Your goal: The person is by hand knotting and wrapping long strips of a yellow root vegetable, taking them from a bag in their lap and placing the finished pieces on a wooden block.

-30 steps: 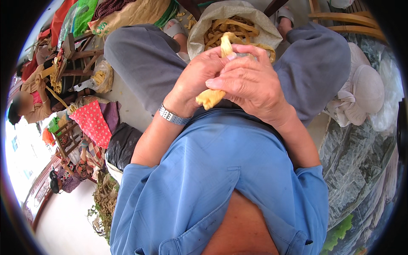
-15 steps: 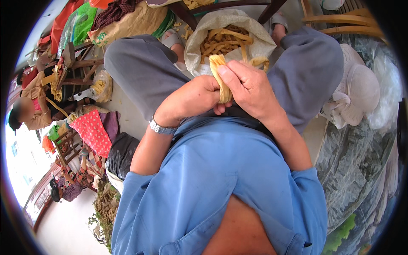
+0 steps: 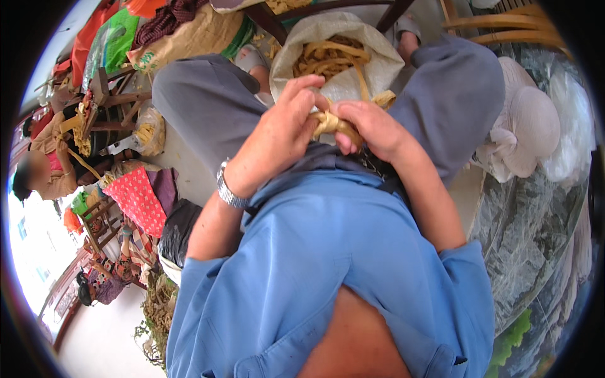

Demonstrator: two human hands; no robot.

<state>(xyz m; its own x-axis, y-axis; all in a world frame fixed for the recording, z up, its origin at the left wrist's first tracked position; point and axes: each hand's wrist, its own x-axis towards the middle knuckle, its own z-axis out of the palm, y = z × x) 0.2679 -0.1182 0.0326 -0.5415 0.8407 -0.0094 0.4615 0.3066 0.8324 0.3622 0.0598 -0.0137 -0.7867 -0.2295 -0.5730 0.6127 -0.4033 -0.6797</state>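
Between my two hands, above my lap, is a small knotted bundle of flat yellow-tan strips (image 3: 328, 124), their material unclear. My left hand (image 3: 280, 129), a metal watch on its wrist, has its curled fingers at the bundle's left end, with the upper fingers lifted. Closed on the right end is my right hand (image 3: 377, 131), its thumb on top and a fingertip showing below. One strip runs up from near my right hand to a white woven sack (image 3: 386, 62) between my feet. Loose strips (image 3: 334, 55) of the same kind lie inside this sack.
Beyond the sack stand dark wooden chair legs (image 3: 268, 22). Clear plastic sheeting (image 3: 523, 252) and a pale cloth bundle (image 3: 532, 129) are at my right. At left are a black bag (image 3: 181, 230), a red patterned cloth (image 3: 135, 196) and another person (image 3: 50, 164) handling similar strips.
The strip loop that stood upright between my hands is now a compact knotted bundle lying sideways. My left hand has turned and its fingers have lifted; my right hand has shifted slightly lower.
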